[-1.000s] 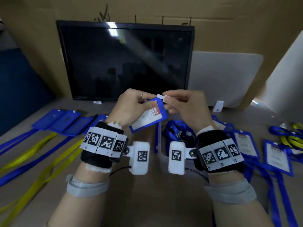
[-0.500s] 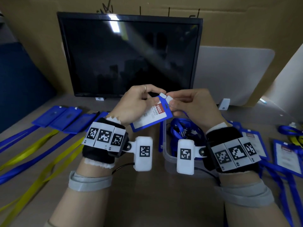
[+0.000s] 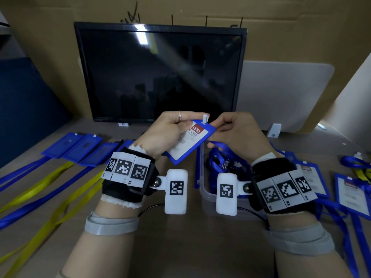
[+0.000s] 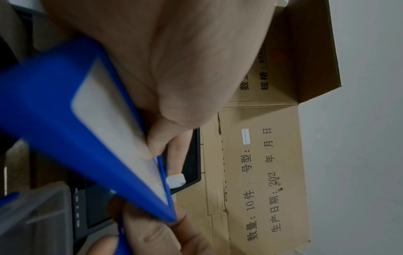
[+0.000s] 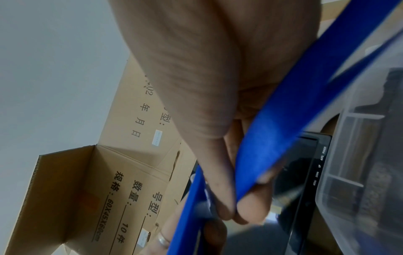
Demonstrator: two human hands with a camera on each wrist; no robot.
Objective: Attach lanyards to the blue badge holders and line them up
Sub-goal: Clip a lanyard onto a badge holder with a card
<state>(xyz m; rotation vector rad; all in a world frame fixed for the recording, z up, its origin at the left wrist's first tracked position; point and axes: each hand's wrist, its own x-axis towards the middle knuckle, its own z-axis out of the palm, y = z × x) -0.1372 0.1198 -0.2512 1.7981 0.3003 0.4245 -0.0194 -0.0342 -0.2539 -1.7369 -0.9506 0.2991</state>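
Observation:
A blue badge holder (image 3: pixel 186 143) with a white card and red header is tilted in the air in front of the monitor. My left hand (image 3: pixel 187 125) grips its left edge, thumb on the card face, also seen in the left wrist view (image 4: pixel 87 131). A small white tab (image 3: pixel 205 118) sticks up free from the holder's top edge. My right hand (image 3: pixel 215 130) touches the holder's top right corner and pinches a blue lanyard (image 3: pixel 217 145) between thumb and fingers; the strap (image 5: pixel 283 129) runs across the palm. The lanyard's clip is hidden.
A dark monitor (image 3: pixel 160 73) stands behind, with cardboard (image 3: pixel 261 27) beyond it. Under my right wrist a clear plastic bin (image 3: pixel 208 197) holds several blue lanyards. Badge holders (image 3: pixel 80 147) with blue and yellow lanyards (image 3: pixel 40 177) lie in a row at left. More holders (image 3: pixel 351 193) lie at right.
My right fingers have left the white tab and slid to the holder's top right corner; the tab now stands free. The left hand has tilted the holder more upright.

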